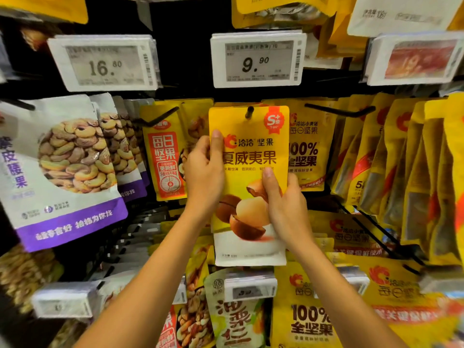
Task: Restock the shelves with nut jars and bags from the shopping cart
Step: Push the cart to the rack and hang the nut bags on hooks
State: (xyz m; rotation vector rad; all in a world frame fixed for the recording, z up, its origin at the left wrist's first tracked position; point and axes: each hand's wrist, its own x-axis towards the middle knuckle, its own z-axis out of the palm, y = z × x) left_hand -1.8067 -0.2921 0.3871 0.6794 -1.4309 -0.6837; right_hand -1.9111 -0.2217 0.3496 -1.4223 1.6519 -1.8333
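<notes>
A yellow macadamia nut bag (251,151) hangs in the middle of the display, its top hole threaded on a black peg hook (249,112). My left hand (204,172) grips the bag's left edge, thumb lying on its front. My right hand (283,204) holds the lower right edge, thumb pressed on the front beside the printed nuts. The bag hangs upright and flat toward me.
White and purple cashew bags (65,167) hang at the left. Yellow mixed-nut bags (308,146) fill hooks behind and to the right. Price tags reading 16.80 (105,64) and 9.90 (258,59) sit above. More bags (238,310) and tags hang in the row below.
</notes>
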